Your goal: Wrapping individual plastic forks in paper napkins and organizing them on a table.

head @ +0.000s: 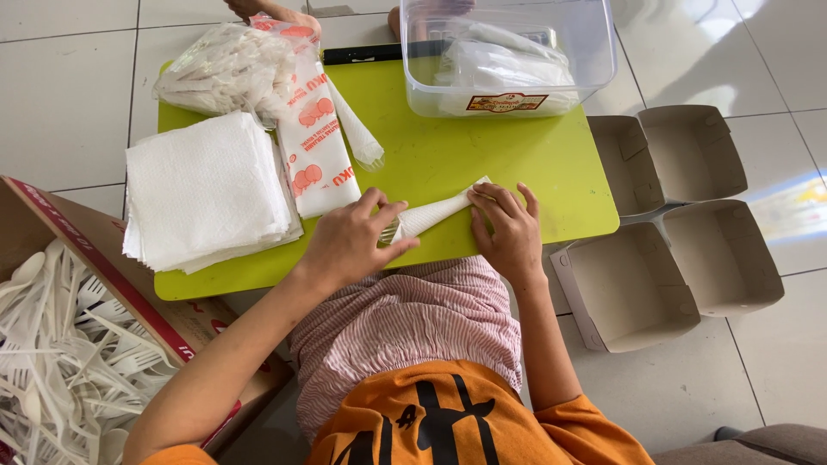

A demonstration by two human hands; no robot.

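On the lime-green table (482, 164) lies a white napkin (435, 213) rolled around plastic cutlery, whose fork tines (389, 232) stick out at the left end. My left hand (349, 245) pinches that left end of the roll. My right hand (508, 228) presses flat on the right end of the napkin, fingers spread over the fold. Both hands sit at the table's near edge, above my lap.
A stack of white napkins (207, 189) lies at the table's left, with a bag of wrapped cutlery (233, 69) and printed packets (314, 142) behind. A clear plastic tub (508, 56) stands at the back. Open cardboard boxes (680, 224) sit right; a box of loose white cutlery (60, 344) sits left.
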